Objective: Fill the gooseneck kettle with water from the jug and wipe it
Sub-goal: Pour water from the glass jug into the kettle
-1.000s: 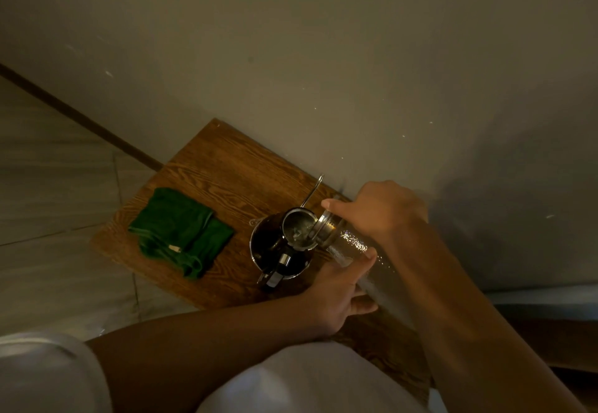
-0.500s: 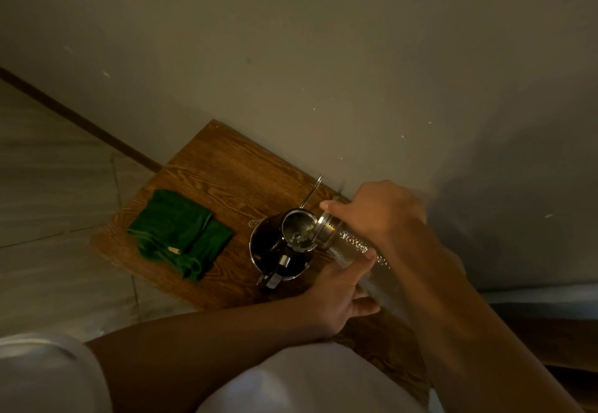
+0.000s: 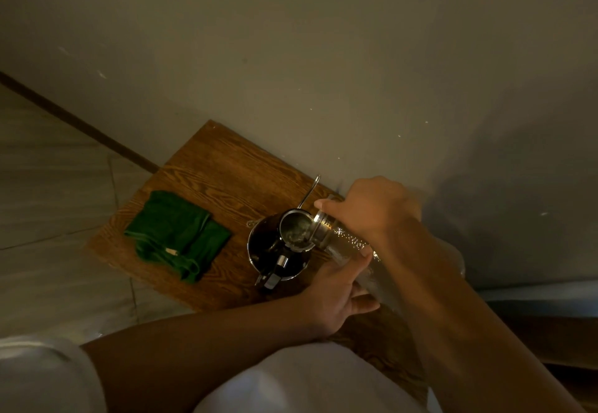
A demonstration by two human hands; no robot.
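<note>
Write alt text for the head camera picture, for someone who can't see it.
Two bare hands tip a clear jug so its metal mouth is over the open top of a steel gooseneck kettle; the right hand grips the jug's neck, the left hand supports it below. The kettle stands on a wooden table by a wall, a folded green cloth to its left.

The room I sit in is dim, lit with a warm, yellowish cast; a plain grey-green wall [image 3: 323, 56] fills most of my view, flecked with small pale marks; a dark skirting strip [image 3: 77, 124] runs along its foot; the floor [image 3: 48, 192] on my left is pale tile with thin joints; a brown wood-grain table [image 3: 220, 173] stands against the wall; deep shadow darkens the wall at my right.
</note>
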